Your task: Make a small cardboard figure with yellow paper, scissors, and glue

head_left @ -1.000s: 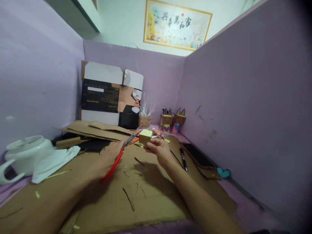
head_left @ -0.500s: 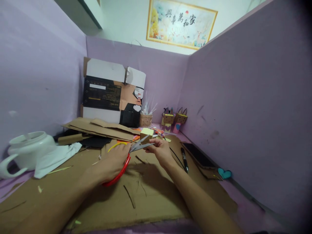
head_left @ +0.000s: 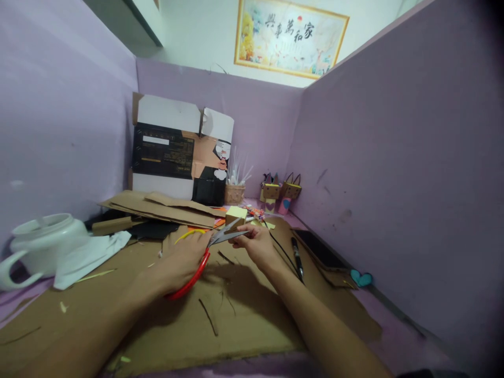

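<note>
My left hand (head_left: pixel 188 258) is wrapped round a pair of scissors (head_left: pixel 197 277) with red handles. The grey blades are parted and point to the right, towards my other hand. Fingers and thumb of my right hand (head_left: pixel 258 245) are pinched together at the blade tips. Whatever they hold is too small and too hidden to name. Just behind the blades stands a small cardboard block (head_left: pixel 236 211) with a pale yellow top. Under both hands lies a brown cardboard sheet (head_left: pixel 260 325) with thin dark offcuts (head_left: pixel 208 317) on it.
On the left are a white mug (head_left: pixel 47 241) and a crumpled white tissue (head_left: pixel 94 254). Flat cardboard pieces (head_left: pixel 165 207) lie behind. To the right are a black pen (head_left: pixel 297 257), a phone (head_left: pixel 321 249) and a blue heart (head_left: pixel 361 278). Cardboard figures (head_left: pixel 271 191) stand at the back.
The whole view has shifted very slightly. Both hands and the scissors keep almost the same pose, with the blades still parted.
</note>
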A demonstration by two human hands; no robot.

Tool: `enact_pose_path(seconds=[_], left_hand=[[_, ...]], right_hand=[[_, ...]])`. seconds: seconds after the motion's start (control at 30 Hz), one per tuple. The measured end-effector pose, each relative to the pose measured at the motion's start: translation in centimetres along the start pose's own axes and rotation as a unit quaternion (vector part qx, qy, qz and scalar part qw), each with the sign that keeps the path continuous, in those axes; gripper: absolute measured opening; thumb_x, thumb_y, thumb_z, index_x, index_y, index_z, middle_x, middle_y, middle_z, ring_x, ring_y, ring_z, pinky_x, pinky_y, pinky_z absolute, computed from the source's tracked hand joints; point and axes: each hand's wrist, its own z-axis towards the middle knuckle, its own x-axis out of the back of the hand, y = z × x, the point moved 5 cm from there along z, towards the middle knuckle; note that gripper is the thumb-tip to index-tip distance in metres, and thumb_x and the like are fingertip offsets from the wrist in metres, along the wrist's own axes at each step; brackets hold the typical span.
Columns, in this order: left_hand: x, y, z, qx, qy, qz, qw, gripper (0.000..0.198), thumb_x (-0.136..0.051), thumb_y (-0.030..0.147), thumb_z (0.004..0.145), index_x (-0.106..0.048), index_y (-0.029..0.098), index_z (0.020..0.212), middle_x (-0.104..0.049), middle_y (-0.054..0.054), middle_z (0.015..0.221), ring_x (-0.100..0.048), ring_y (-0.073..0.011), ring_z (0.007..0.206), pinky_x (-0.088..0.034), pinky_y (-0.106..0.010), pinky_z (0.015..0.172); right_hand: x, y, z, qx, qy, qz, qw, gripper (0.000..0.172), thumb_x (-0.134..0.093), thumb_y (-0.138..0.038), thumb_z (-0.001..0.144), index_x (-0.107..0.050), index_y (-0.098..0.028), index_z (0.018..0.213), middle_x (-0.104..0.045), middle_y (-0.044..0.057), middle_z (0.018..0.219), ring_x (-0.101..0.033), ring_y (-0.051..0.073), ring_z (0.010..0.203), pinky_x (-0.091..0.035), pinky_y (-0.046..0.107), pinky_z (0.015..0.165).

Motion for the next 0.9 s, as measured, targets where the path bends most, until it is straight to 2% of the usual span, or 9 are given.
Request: enact_pose_path(seconds=[0.1,0.37,0.47,0.67,0.9], left_hand=[[0.0,-0.1,0.1,-0.001,0.005,-0.004,1.000,0.046,-0.032,0.012,0.082,-0.041,0.025,0.125,-0.059,-0.007,0.099,-0.055,-0.0208,0.088,-0.041,-0.032,0.073],[-0.2,-0.1,0.2,-0.001,0.011,0.004,1.000,0.044,-0.032,0.013,0.082,-0.043,0.027,0.122,-0.059,-0.005,0.095,-0.055,-0.0203,0.086,-0.040,-0.031,0.071],[-0.3,-0.1,0.2,0.015,0.005,0.006,1.000,0.044,-0.032,0.012,0.082,-0.044,0.026,0.123,-0.060,-0.007,0.099,-0.055,-0.0203,0.089,-0.041,-0.031,0.073],[0.3,0.2,0.1,0.007,-0.002,-0.007,1.000,0.047,-0.031,0.012,0.082,-0.042,0.025,0.127,-0.060,-0.008,0.107,-0.054,-0.0219,0.097,-0.042,-0.034,0.079],[0.8,0.6,-0.1,0.018,-0.022,-0.031,0.999,0.043,-0.034,0.015,0.084,-0.045,0.022,0.124,-0.060,-0.009,0.110,-0.054,-0.0208,0.099,-0.041,-0.031,0.083]], right_hand=[[0.0,-0.1,-0.1,0.003,-0.002,-0.003,1.000,0.010,-0.067,-0.017,0.052,-0.065,-0.016,0.061,-0.064,-0.001,0.051,-0.058,0.011,0.045,-0.049,0.024,0.048],[-0.1,-0.2,-0.3,0.000,0.011,-0.009,1.000,0.011,-0.067,-0.016,0.050,-0.065,-0.015,0.061,-0.064,0.000,0.050,-0.059,0.012,0.046,-0.050,0.024,0.048],[-0.1,-0.3,-0.3,0.001,0.010,-0.009,1.000,0.011,-0.067,-0.017,0.050,-0.064,-0.015,0.060,-0.065,0.000,0.050,-0.060,0.013,0.046,-0.050,0.024,0.048],[-0.1,-0.3,-0.3,0.000,0.010,-0.012,1.000,0.008,-0.067,-0.017,0.051,-0.065,-0.016,0.058,-0.065,0.000,0.050,-0.060,0.013,0.047,-0.050,0.024,0.049],[-0.2,-0.5,-0.4,-0.003,0.011,-0.012,1.000,0.009,-0.066,-0.015,0.050,-0.064,-0.016,0.058,-0.064,0.000,0.049,-0.059,0.012,0.046,-0.050,0.025,0.049]])
